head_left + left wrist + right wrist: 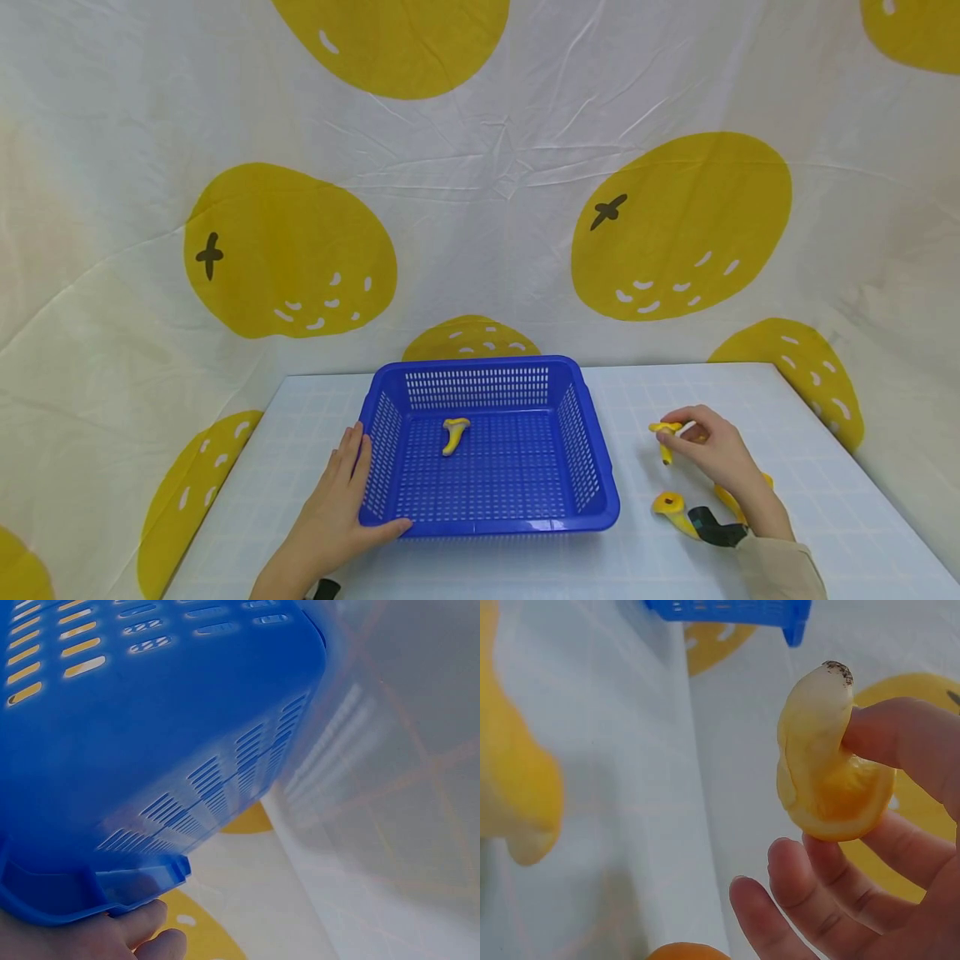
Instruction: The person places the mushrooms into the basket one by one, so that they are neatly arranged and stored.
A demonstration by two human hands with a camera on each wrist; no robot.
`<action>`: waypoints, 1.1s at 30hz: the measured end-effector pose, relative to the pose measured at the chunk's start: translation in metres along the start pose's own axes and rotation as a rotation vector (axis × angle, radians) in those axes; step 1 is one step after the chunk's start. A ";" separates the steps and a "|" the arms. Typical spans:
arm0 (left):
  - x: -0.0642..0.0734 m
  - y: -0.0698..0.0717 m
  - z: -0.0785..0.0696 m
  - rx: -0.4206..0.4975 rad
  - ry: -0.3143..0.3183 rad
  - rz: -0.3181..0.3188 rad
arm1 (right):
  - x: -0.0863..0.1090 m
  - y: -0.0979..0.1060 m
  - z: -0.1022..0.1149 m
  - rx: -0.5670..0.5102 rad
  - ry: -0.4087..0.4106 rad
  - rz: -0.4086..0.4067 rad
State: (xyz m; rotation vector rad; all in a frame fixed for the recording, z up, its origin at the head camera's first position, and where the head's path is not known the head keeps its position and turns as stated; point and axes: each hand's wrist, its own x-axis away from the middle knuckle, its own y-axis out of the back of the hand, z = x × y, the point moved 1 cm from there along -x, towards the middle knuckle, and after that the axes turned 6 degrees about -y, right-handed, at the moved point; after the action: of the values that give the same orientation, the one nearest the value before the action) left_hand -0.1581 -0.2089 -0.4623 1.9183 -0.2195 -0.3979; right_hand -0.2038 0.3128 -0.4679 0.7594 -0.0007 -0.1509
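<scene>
A blue plastic basket (491, 528) stands on the table, with one yellow mushroom (454, 435) lying in it, left of the middle. My left hand (330, 500) rests at the basket's front left corner, fingers straight along the left side and thumb over the front rim. In the left wrist view its fingers (146, 922) touch the rim. To the right of the basket, my right hand (712, 446) pinches another yellow mushroom (817, 780) between thumb and fingers, its pale stem ending in a dark tip. That mushroom is held over the table.
More yellow mushrooms, one of them (671, 505) with a broad cap, lie on the table near my right wrist, partly hidden by the arm and the black wrist camera (718, 528). Behind the white table (630, 392) hangs a cloth (480, 242) printed with yellow fruit.
</scene>
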 end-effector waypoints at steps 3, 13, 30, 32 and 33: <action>-0.001 0.000 0.000 0.000 0.003 0.003 | 0.001 0.000 0.002 0.006 0.011 -0.020; 0.000 0.000 0.000 -0.006 -0.002 -0.003 | 0.002 -0.002 0.010 -0.019 0.071 -0.075; 0.000 0.000 0.000 -0.004 -0.006 -0.009 | 0.007 -0.004 0.027 -0.046 0.105 -0.157; 0.000 0.000 0.000 -0.004 -0.003 -0.006 | 0.008 -0.005 0.030 -0.054 0.103 -0.159; 0.000 0.000 0.000 -0.004 -0.002 -0.004 | 0.009 -0.005 0.031 -0.059 0.103 -0.159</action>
State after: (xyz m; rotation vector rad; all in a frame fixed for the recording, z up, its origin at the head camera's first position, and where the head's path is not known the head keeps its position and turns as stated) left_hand -0.1579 -0.2092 -0.4619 1.9148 -0.2162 -0.4031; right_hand -0.1975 0.2866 -0.4490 0.7079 0.1620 -0.2622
